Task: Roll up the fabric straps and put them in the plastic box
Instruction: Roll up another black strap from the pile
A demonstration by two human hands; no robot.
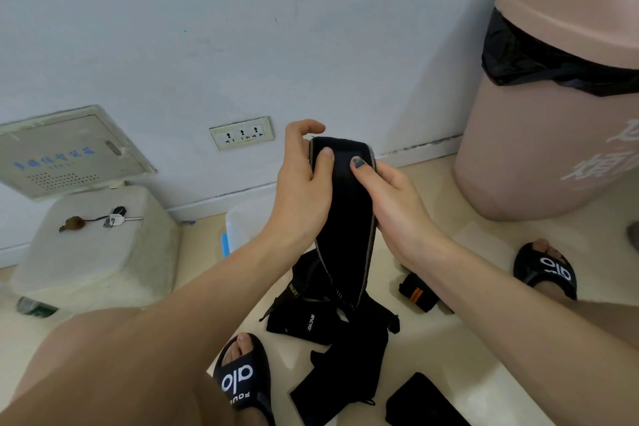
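Left hand: my left hand (304, 183) pinches the top of the black fabric strap (345, 218), thumb flat on its front face, forefinger hooked up and free above the top edge.
Right hand: my right hand (390, 197) grips the same strap from the other side, thumb (nail painted dark blue) pressed on the front, the other fingers hidden behind the cloth.
Strap in hand: soft, matte, wide, with a thin grey piping along both long edges; it hangs from my grip down to the pile.
Pile on floor: more black straps (332, 328) lie crumpled between my feet, limp and overlapping, some with small printed labels; one rolled strap (416, 292) with orange stripes lies just beside my right forearm.
Plastic box: the translucent plastic box (242, 225), pale with a blue clip on its side, stands on the floor behind my left wrist, against the wall.
Floor: glossy cream tile floor (449, 339), bare between the pile and my right slipper (546, 270).
Edges: a big pink bin (539, 149) with a black liner stands near on the right; a white lidded tub (96, 245) carrying keys (116, 218) sits on the left.
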